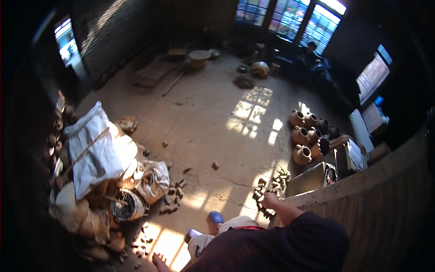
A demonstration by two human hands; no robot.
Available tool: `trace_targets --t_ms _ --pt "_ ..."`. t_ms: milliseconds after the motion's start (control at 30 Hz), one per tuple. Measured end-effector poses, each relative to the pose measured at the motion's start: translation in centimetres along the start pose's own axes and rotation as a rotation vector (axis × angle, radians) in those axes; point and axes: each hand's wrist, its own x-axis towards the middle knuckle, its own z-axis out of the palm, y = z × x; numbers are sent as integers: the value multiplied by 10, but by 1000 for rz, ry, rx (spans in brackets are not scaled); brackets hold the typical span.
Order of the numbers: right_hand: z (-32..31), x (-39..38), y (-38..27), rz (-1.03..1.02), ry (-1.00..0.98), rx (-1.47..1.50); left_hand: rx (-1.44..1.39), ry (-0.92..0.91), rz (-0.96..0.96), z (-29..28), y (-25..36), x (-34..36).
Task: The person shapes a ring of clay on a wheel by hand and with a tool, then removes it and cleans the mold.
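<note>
My right hand (pixel 270 200) is out to the right at the end of a bent arm, in front of a pile of small clay-like blocks (pixel 282 179). Its fingers are curled in; what they hold, if anything, is hidden. Down by the lower edge, my left hand (pixel 159 260) hangs over the sunlit floor with its fingers apart and nothing seen in it. Scattered small pieces (pixel 144 239) lie on the floor beside that hand. Between the two hands are my feet in blue shoes (pixel 216 218).
Round clay pots (pixel 302 154) stand in rows at the right, beside a low box (pixel 312 179). White sacks (pixel 97 149), a bucket (pixel 127 206) and more blocks (pixel 171 199) crowd the left. A person (pixel 312 56) sits by the far windows. Single blocks (pixel 215 166) lie mid-floor.
</note>
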Motion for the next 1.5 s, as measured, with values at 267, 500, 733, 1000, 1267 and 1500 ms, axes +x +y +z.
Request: trace_targets --t_ms 267,500,733,1000,1267,1500 --pt "114 -118 54 265 -564 132 415 -250 57 151 186 69" --pt "139 -151 -64 253 -437 290 618 -526 4 234 155 56" --pt "73 -48 -102 376 -283 419 1669 -845 407 260 186 68" --pt "-28 193 -9 388 -114 248 1367 -502 132 404 258 54" --pt "-151 442 69 89 105 539 680 -415 14 639 255 -1" --pt "-220 527 8 303 -38 354 558 -531 -22 735 284 26"
